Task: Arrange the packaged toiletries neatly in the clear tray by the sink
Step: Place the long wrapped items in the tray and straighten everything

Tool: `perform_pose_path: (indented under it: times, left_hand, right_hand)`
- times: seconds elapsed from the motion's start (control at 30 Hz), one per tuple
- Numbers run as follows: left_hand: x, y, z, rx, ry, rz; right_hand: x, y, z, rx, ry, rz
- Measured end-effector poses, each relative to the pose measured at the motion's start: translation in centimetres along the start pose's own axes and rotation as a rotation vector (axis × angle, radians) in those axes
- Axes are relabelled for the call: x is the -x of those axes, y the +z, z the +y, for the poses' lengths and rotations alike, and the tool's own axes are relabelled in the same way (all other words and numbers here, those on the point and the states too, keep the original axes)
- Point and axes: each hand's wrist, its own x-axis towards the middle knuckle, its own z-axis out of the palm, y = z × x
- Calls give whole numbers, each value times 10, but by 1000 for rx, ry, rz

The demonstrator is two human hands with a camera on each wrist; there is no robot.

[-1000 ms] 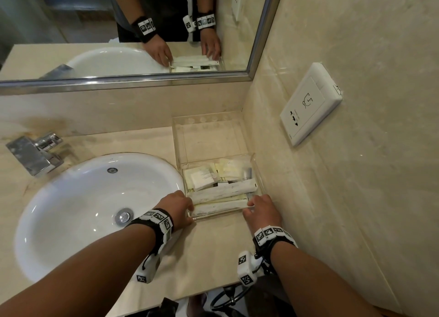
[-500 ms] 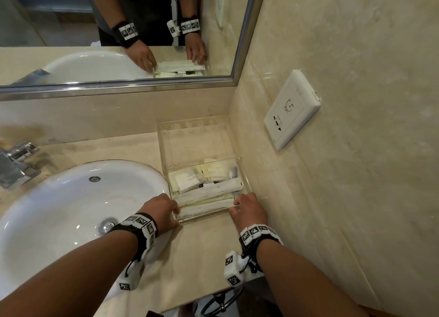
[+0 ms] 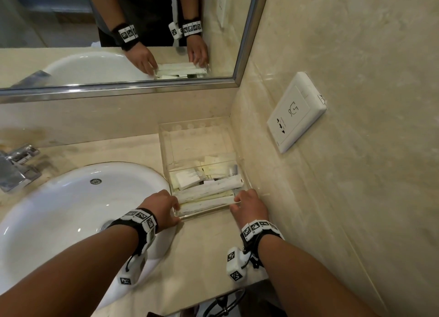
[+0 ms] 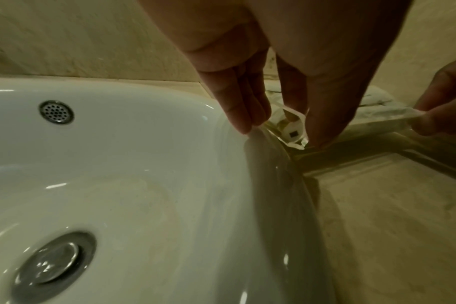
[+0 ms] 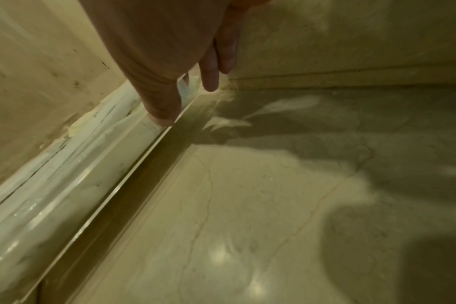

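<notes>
A clear tray (image 3: pixel 166 150) stands on the counter in the corner, right of the sink. Its near part holds several white and cream packaged toiletries (image 3: pixel 209 188), the long ones lying crosswise; its far part looks bare. My left hand (image 3: pixel 173 208) grips the tray's near left corner, fingers on the side wall and thumb on the front wall. In the left wrist view the left hand (image 4: pixel 281 127) straddles that corner. My right hand (image 3: pixel 237 202) pinches the near right corner. In the right wrist view the right hand (image 5: pixel 187 98) has its thumb on the tray's rim (image 5: pixel 133 170).
The white sink (image 3: pixel 59 209) lies close to the tray's left side, with a chrome faucet (image 3: pixel 16 164) at far left. A mirror (image 3: pixel 118 31) runs behind. The stone wall with a white socket plate (image 3: pixel 294 112) stands right against the tray. Bare counter (image 3: pixel 202 257) lies in front.
Both hands stay at the tray's near corners. The head view has shifted a little; I see no clear movement of the tray or the packets.
</notes>
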Motion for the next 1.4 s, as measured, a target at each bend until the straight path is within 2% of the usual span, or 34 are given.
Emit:
perform_pose_path:
  times: [1.1, 1.4]
  left_hand:
    - [-37, -19, -22, 7, -9, 98]
    - [-41, -21, -23, -36, -13, 95]
  right_hand:
    - [-41, 0, -25, -26, -39, 34]
    - [-48, 1, -28, -3, -49, -14]
